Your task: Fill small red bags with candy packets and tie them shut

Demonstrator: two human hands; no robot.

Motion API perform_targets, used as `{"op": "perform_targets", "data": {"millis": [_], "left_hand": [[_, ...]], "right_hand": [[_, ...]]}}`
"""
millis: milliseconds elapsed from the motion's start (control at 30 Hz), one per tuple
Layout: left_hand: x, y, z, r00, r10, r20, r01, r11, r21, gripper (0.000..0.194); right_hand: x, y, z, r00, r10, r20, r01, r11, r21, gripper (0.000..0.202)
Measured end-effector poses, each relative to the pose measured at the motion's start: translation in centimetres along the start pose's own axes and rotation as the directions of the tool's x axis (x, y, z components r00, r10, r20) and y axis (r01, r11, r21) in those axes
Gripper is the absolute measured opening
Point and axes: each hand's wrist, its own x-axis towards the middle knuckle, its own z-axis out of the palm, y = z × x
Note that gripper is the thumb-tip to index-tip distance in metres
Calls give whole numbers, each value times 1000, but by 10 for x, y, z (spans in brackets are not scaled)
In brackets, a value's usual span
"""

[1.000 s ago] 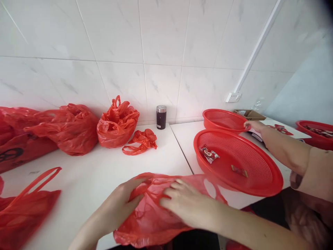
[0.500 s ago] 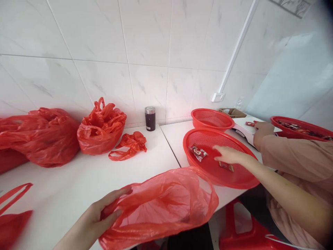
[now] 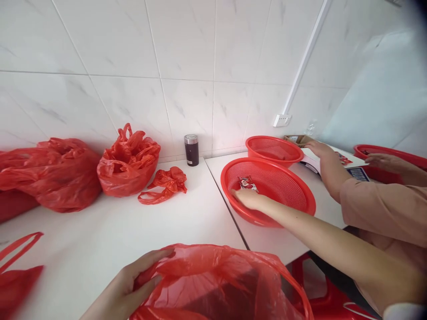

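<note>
My left hand (image 3: 133, 280) is closed on the rim of a thin red plastic bag (image 3: 216, 262), whose wide mouth faces me. My right hand (image 3: 248, 198) reaches into the front red mesh basket (image 3: 308, 209), low by its left inner wall. Small red and white wrapped packets (image 3: 246, 181) lie just beyond that hand, close to or touching it. The right fingertips are mostly hidden, so their grip cannot be made out. My right forearm crosses the basket's front rim and covers part of its floor.
Behind stands a second red basket (image 3: 273, 138). At right, a co-worker's hands (image 3: 320, 149) are near a white scale (image 3: 308, 156) and another red basket (image 3: 367, 149). Red bags (image 3: 128, 171) and a dark tumbler (image 3: 191, 153) stand along the wall.
My right hand has moved left and down inside the basket, and the basket appears farther left. The bag sits lower. A brown packet has gone from view. The co-worker's hands have shifted.
</note>
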Motion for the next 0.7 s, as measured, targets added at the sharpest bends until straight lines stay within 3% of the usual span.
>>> {"op": "perform_targets", "data": {"millis": [100, 200, 300, 367, 533, 700], "left_hand": [[-5, 3, 2, 999, -5, -54, 4, 1000, -16, 40], [-12, 2, 6, 990, -18, -137, 7, 997, -78, 39], [-17, -2, 10, 979, -40, -201, 16, 993, -119, 39], [-17, -5, 10, 977, -53, -206, 29, 992, -120, 41], [-8, -10, 5, 989, -58, -135, 47, 995, -86, 42], [1, -7, 0, 987, -97, -131, 70, 978, -198, 50]], "right_hand": [[26, 8, -29, 999, -29, -23, 29, 1000, -8, 43], [40, 36, -46, 1000, -19, -11, 19, 1000, 13, 55], [46, 62, -42, 1000, 3, 26, -5, 998, 64, 90], [48, 70, -34, 999, 11, 49, -16, 994, 111, 102], [41, 69, -24, 999, 47, 21, -51, 963, 264, 77], [9, 59, -36, 998, 54, -15, -40, 884, 466, 46]]}}
